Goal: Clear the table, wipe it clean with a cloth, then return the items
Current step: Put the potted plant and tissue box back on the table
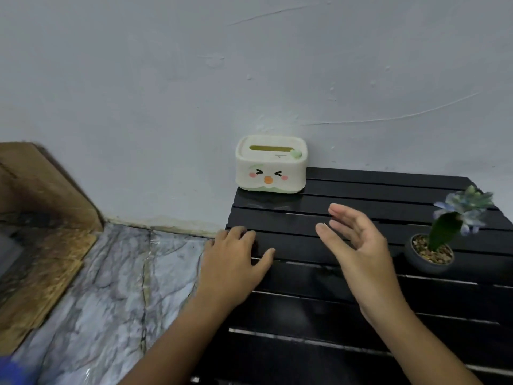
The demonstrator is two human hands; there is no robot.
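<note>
A black slatted table (361, 301) fills the lower right. A cream tissue box (270, 165) with a cartoon face stands at its far left corner against the wall. A small potted plant (433, 245) with blue flowers in a dark round pot sits at the right. My left hand (236, 268) rests palm down on the table's left edge, fingers curled over the slats. My right hand (358, 245) hovers above the table's middle with straight fingers pointing toward the tissue box, holding nothing. No cloth is in view.
A pale wall (249, 79) runs behind the table. Marble-patterned floor (111, 301) lies to the left. A brown cardboard piece (41, 218) leans at the far left. Something blue (14, 370) shows at the bottom left corner.
</note>
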